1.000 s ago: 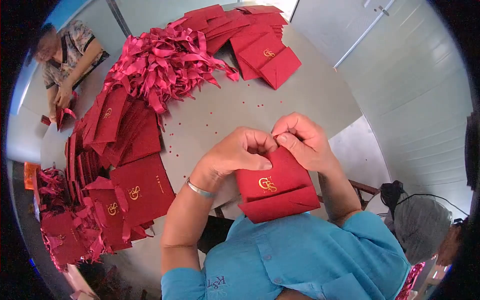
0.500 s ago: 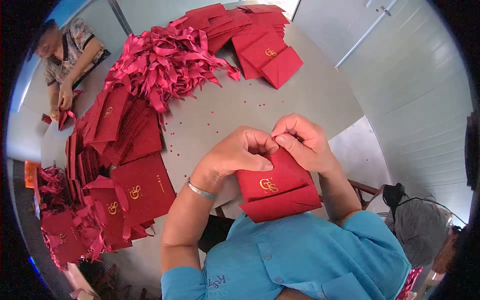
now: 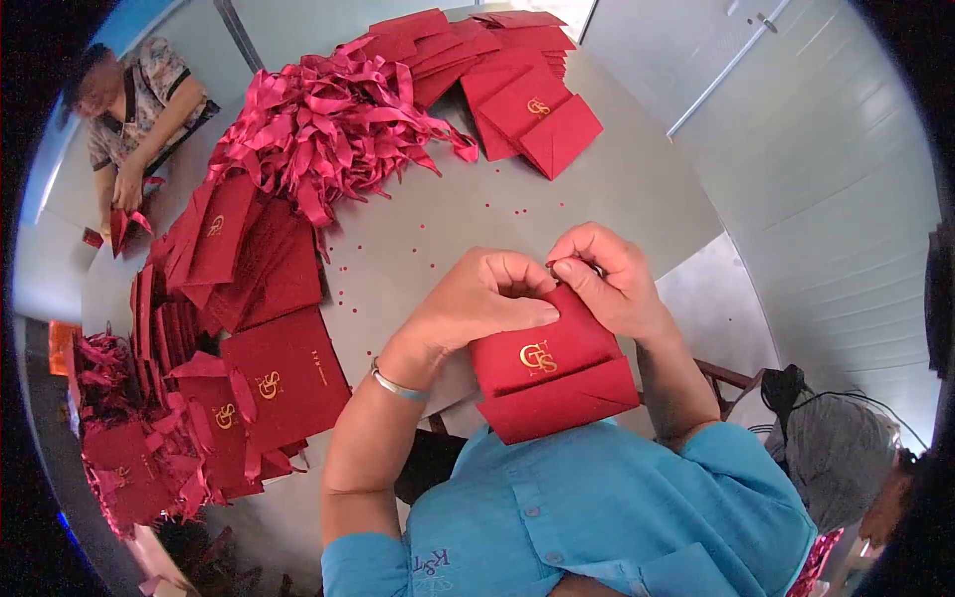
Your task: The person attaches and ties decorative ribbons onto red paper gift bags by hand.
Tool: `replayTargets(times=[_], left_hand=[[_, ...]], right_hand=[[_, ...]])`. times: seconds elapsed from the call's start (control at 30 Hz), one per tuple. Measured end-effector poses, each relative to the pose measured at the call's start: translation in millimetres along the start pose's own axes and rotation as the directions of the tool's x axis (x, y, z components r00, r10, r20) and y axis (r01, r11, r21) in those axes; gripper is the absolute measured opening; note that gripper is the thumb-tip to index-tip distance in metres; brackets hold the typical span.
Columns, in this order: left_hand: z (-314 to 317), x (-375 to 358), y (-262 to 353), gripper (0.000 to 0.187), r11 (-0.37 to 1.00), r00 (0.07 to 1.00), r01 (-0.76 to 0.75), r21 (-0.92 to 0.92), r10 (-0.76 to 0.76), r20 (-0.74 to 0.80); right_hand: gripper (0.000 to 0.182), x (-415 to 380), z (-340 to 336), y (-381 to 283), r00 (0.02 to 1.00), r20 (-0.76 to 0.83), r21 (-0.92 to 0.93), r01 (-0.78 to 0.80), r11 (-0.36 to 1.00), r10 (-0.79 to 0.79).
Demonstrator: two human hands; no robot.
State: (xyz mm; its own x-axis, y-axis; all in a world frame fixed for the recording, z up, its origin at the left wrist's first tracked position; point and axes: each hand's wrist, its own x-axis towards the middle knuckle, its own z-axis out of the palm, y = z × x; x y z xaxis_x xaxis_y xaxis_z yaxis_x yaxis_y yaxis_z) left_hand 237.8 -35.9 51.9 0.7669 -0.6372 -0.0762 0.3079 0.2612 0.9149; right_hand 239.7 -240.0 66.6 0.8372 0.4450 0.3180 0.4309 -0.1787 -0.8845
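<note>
A red paper gift bag point(image 3: 542, 360) with a gold monogram lies flat against my chest at the table's near edge, its folded base toward me. My left hand point(image 3: 502, 298) grips the bag's far edge, thumb on the front and fingers curled behind. At the far right corner, my right hand point(image 3: 605, 284) pinches the edge between thumb and forefinger. A small dark bit shows at those fingertips, too small to name. The fingertips of both hands are close together.
A heap of pink-red ribbons point(image 3: 318, 124) lies on the grey table point(image 3: 448, 234). Around it are stacked red bags point(image 3: 537, 104) and more bags point(image 3: 284, 378) at left. Small red dots are scattered about. A co-worker point(image 3: 149, 109) handles a bag at far left.
My left thumb has slid slightly right along the bag's edge, and my right fingers have shifted a little. The co-worker's hands have moved slightly.
</note>
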Motion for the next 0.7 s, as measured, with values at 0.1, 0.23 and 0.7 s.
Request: replayTargets(times=[0.1,0.23,0.7], left_hand=[[3,1,2,0.015,0.999,0.999,-0.018,0.047,0.019,-0.027],[4,1,2,0.013,0.989,0.998,-0.025,0.146,0.034,-0.06],[-14,3,1,0.02,0.995,0.994,0.072,0.073,-0.078,0.081]], right_hand=[[0.006,1,1,0,1.0,-0.018,0.0,0.007,1.0,-0.007],[0.011,3,1,5,0.986,-0.078,-0.132,0.136,0.982,-0.147],[0.018,-14,-2,-29,0.983,0.051,-0.272,0.185,0.944,-0.178]])
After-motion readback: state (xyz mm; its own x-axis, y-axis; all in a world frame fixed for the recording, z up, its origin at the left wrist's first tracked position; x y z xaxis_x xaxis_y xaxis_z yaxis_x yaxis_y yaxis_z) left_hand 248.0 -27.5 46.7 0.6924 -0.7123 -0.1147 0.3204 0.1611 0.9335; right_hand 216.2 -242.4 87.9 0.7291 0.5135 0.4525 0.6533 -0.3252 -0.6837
